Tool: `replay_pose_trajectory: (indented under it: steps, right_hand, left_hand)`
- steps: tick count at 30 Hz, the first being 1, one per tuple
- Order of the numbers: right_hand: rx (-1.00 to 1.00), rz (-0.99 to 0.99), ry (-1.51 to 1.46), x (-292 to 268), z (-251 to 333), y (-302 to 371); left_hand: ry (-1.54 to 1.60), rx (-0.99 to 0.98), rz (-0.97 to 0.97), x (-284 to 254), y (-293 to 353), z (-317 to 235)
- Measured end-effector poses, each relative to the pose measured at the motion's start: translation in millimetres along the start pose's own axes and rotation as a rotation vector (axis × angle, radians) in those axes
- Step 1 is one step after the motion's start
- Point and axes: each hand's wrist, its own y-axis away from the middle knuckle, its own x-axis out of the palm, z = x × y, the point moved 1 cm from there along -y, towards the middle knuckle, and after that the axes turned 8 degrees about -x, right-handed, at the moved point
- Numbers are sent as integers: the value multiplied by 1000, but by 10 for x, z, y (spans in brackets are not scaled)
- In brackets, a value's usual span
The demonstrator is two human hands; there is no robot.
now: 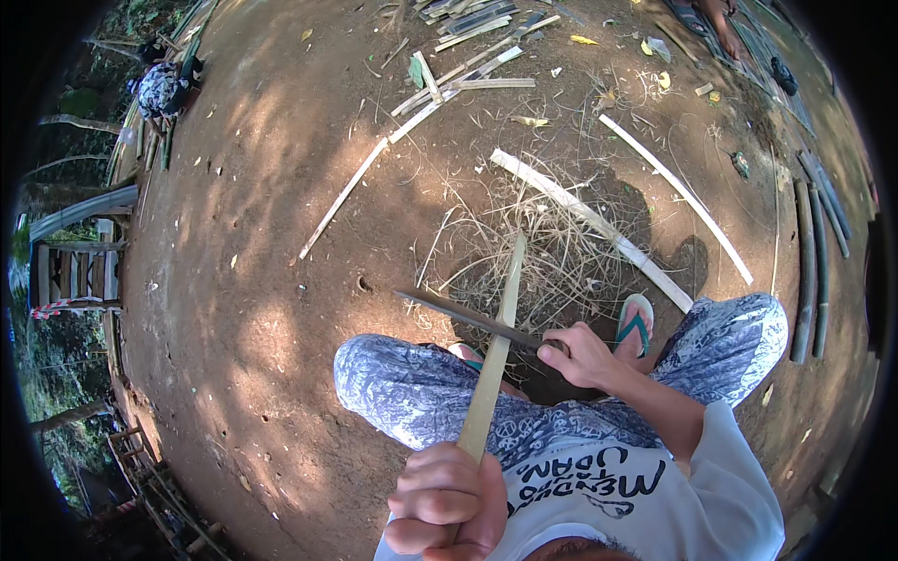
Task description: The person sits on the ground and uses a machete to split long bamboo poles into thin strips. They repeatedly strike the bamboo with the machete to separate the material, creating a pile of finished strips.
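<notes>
The lettering that shows clearly stands on the white shirt (655,538) of the person: black capital letters (589,479), uneven as if drawn by hand, are set across the chest in about three lines. From the head camera these lines appear upside down and somewhat tilted, and the folds of the cloth bend several letters, so not each of them can be made out with certainty. A black curling mark (613,508) is placed just beside the letters, and a few more black strokes come near to the left hand (444,500).
</notes>
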Motion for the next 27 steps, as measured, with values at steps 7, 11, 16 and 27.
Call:
replay_pose_trajectory:
  steps: [7,11,16,27]
  right_hand:
    - [466,-84,175,-97,-1011,-246]
    - [87,-128,22,52,-519,-92]
    - [501,-165,3,-20,-1071,-264]
    - [65,-458,-1073,-561,513,-999]
  left_hand:
    - [78,-36,16,-60,17,-10]
    - [-158,-46,-7,38,-55,-18]
    - [-98,-88,-35,-55,11,-44]
    - [-109,181,-218,216,-66,-611]
